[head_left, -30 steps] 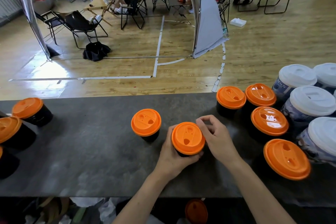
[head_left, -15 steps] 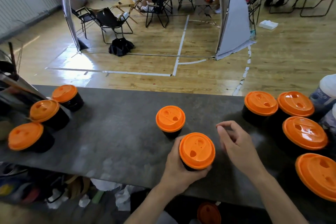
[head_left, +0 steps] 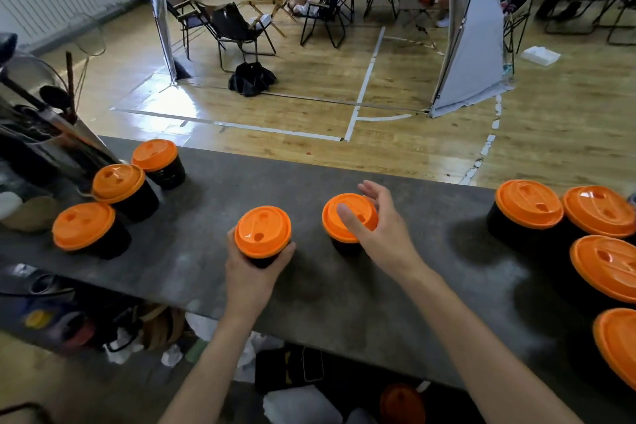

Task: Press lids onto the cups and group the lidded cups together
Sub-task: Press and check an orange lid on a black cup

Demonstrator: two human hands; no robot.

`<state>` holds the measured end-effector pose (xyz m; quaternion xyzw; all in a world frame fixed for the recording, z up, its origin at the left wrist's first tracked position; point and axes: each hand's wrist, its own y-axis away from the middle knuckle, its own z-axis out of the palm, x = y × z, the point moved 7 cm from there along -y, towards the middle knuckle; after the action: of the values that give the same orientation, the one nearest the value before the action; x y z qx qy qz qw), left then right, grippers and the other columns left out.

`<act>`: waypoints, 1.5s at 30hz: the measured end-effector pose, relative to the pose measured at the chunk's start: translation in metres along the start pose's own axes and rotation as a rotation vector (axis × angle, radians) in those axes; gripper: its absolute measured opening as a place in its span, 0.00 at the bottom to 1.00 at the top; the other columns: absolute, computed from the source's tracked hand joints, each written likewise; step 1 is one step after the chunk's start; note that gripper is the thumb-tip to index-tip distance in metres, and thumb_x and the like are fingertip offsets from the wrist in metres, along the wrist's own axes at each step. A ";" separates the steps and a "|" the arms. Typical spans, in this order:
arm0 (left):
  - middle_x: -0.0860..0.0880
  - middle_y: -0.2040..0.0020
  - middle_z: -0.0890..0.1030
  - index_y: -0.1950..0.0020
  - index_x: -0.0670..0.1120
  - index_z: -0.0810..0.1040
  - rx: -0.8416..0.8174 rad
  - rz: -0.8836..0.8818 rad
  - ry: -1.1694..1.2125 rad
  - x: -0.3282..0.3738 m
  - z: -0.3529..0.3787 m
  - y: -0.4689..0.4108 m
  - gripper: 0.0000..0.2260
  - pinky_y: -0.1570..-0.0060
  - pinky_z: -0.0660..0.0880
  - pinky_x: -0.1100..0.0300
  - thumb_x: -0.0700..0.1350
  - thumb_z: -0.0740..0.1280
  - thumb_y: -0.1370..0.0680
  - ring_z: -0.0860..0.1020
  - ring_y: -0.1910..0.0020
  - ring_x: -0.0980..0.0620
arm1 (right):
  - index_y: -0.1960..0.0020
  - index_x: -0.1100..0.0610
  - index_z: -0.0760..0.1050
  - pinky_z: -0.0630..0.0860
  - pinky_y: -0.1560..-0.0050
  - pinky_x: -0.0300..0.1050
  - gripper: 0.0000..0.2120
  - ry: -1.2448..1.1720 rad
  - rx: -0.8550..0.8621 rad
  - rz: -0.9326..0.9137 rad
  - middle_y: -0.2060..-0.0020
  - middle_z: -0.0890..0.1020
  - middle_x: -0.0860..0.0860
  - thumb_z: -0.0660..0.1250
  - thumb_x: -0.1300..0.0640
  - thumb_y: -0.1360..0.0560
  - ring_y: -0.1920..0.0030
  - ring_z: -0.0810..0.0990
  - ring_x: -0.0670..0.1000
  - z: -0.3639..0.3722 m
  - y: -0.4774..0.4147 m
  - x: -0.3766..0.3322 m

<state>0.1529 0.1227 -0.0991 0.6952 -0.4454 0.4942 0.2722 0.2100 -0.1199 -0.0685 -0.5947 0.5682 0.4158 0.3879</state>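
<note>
All visible cups are lidded. The left hand [head_left: 250, 274] grips a cup [head_left: 263, 233] on the table [head_left: 344, 306]; just right of it, the right hand [head_left: 383, 237] hangs spread over a second cup [head_left: 344, 220]. A lidded trio [head_left: 118, 182] stands well left of it and a cluster [head_left: 528, 205] well right; these two seem ungrouped.

Left hand [head_left: 253, 274]: wrapped round the near side of a lidded cup [head_left: 263, 232]; thumb on one flank, fingers on the other; palm set against the wall below the lid
Left forearm [head_left: 206, 365]: bare; rises from the bottom edge; wrist straight
Right hand [head_left: 385, 237]: spread and relaxed over a second lidded cup [head_left: 330, 222]; thumb lies across the lid, fingers fan past its far rim; contact cannot be told
Right forearm [head_left: 481, 354]: bare; enters from lower right, angled inward
Spacing: hands near each other, apart
</note>
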 end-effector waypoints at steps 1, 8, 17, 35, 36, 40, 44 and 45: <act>0.50 0.43 0.78 0.33 0.45 0.71 0.002 -0.009 -0.004 0.000 0.004 -0.006 0.34 0.45 0.67 0.59 0.46 0.84 0.33 0.76 0.43 0.52 | 0.24 0.48 0.62 0.70 0.30 0.48 0.38 0.037 -0.027 -0.002 0.29 0.71 0.45 0.71 0.35 0.28 0.31 0.71 0.46 0.004 -0.002 -0.002; 0.54 0.33 0.71 0.23 0.46 0.63 -0.003 -0.009 -0.013 -0.011 0.005 -0.006 0.46 0.36 0.67 0.58 0.46 0.85 0.34 0.70 0.34 0.55 | 0.31 0.44 0.69 0.73 0.42 0.41 0.26 0.068 -0.053 -0.026 0.39 0.76 0.43 0.73 0.44 0.25 0.40 0.75 0.45 -0.005 0.007 0.006; 0.44 0.46 0.79 0.45 0.55 0.69 0.167 0.112 0.135 -0.021 -0.012 0.043 0.18 0.47 0.78 0.63 0.36 0.72 0.21 0.81 0.47 0.50 | 0.32 0.41 0.72 0.74 0.46 0.33 0.30 -0.051 0.003 -0.056 0.41 0.79 0.41 0.67 0.33 0.32 0.42 0.78 0.41 -0.014 0.038 0.025; 0.46 0.36 0.79 0.30 0.45 0.74 -0.531 0.225 0.379 0.048 0.130 0.068 0.17 0.34 0.73 0.57 0.48 0.51 0.13 0.78 0.35 0.46 | 0.28 0.51 0.62 0.71 0.35 0.35 0.50 0.005 0.068 -0.139 0.36 0.74 0.36 0.84 0.43 0.41 0.35 0.74 0.39 -0.032 0.076 0.057; 0.47 0.35 0.79 0.31 0.44 0.73 -0.534 0.233 0.375 0.048 0.130 0.068 0.17 0.34 0.72 0.59 0.47 0.51 0.13 0.77 0.35 0.46 | 0.31 0.49 0.64 0.72 0.37 0.35 0.46 0.013 0.089 -0.140 0.39 0.76 0.35 0.85 0.46 0.41 0.37 0.76 0.39 -0.034 0.076 0.058; 0.49 0.34 0.78 0.38 0.46 0.74 -0.552 0.239 0.387 0.055 0.130 0.055 0.12 0.36 0.72 0.61 0.46 0.53 0.14 0.78 0.35 0.51 | 0.37 0.45 0.68 0.73 0.42 0.34 0.36 0.048 0.071 -0.157 0.43 0.78 0.34 0.85 0.52 0.38 0.40 0.78 0.40 -0.043 0.070 0.056; 0.50 0.38 0.82 0.37 0.45 0.72 -0.607 0.213 0.402 0.064 0.141 0.044 0.11 0.37 0.75 0.57 0.44 0.53 0.14 0.80 0.38 0.49 | 0.35 0.47 0.69 0.74 0.40 0.37 0.35 0.061 0.044 -0.190 0.42 0.78 0.37 0.83 0.57 0.35 0.39 0.78 0.43 -0.045 0.068 0.055; 0.50 0.39 0.83 0.36 0.45 0.73 -0.610 0.213 0.398 0.066 0.143 0.044 0.12 0.37 0.75 0.58 0.44 0.53 0.14 0.81 0.38 0.49 | 0.33 0.48 0.68 0.74 0.38 0.39 0.36 0.055 0.051 -0.197 0.40 0.77 0.38 0.83 0.57 0.35 0.37 0.77 0.44 -0.045 0.068 0.056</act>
<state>0.1845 -0.0374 -0.0925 0.4223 -0.5802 0.4897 0.4951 0.1451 -0.1854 -0.1040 -0.6488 0.5279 0.3446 0.4262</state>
